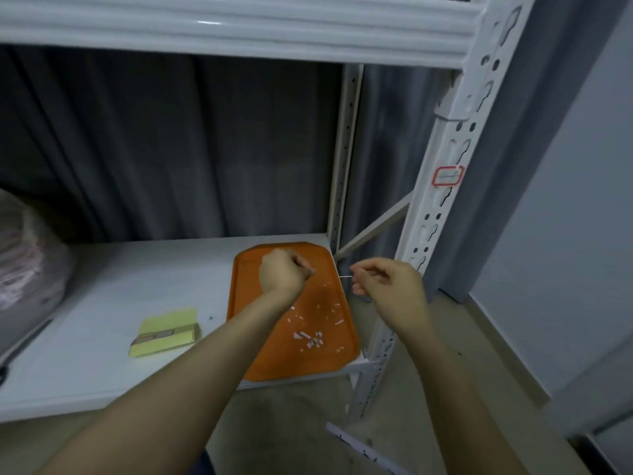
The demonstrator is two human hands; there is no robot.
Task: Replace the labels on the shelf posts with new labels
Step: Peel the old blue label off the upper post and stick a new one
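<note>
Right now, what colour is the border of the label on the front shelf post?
Red, on the label; the head view shows it best.

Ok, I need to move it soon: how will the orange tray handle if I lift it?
Probably stiff and light: the tray looks like thin moulded plastic. The paper scraps lie loose, so tilting would likely spill them.
</note>
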